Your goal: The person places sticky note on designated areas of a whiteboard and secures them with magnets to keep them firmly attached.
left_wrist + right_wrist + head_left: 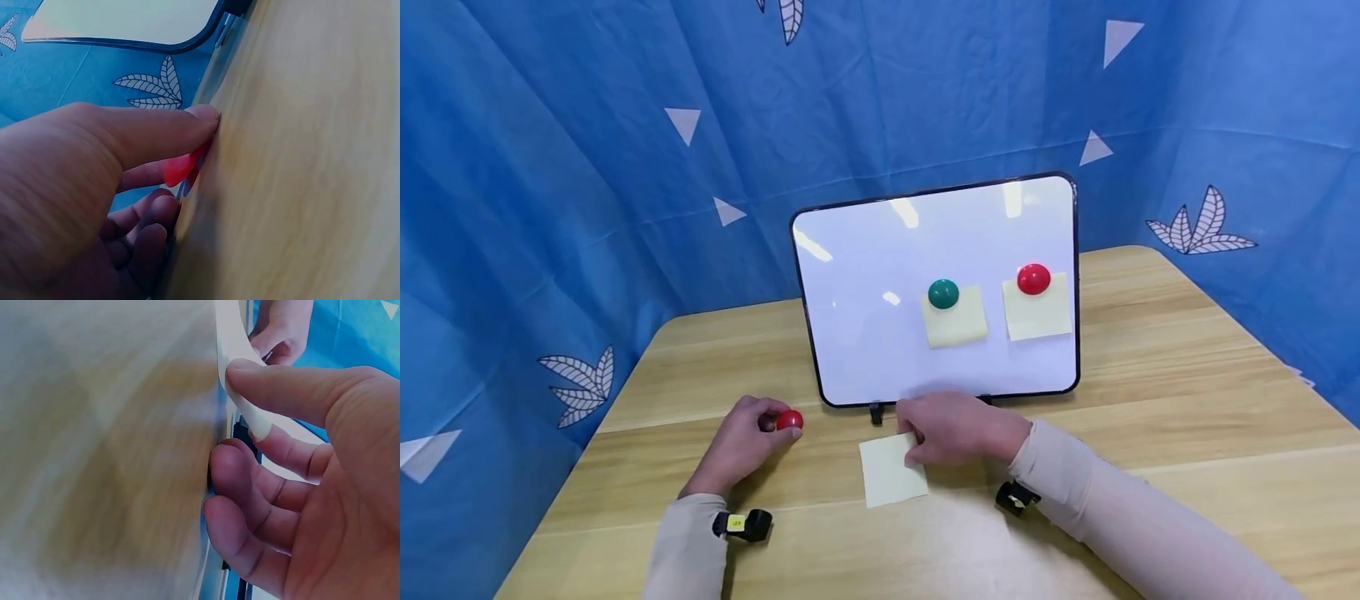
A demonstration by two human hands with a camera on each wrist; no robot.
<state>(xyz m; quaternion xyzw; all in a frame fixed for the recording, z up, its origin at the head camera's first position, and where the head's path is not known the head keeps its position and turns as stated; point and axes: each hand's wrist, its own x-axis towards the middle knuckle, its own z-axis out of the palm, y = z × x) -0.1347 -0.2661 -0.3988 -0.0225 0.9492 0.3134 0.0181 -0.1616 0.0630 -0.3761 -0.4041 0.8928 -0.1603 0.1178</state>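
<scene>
Between thumb and fingers, my left hand (747, 444) pinches a round red magnet (789, 420) low at the tabletop, left of the whiteboard. The left wrist view shows the magnet (181, 169) partly covered by the thumb. My right hand (951, 427) pinches the right edge of a pale yellow sticky note (891, 471) in front of the board. In the right wrist view the note (240, 369) bends up between thumb and index finger, the other fingers curling below. The whiteboard (861, 333) stands upright behind both hands.
On the board, a green magnet (943, 293) sits on one yellow note (957, 325) and another red magnet (1033, 279) on a second note (1039, 315). Black feet (876, 413) support the board on the wooden table (715, 367). A blue curtain (625, 167) hangs behind.
</scene>
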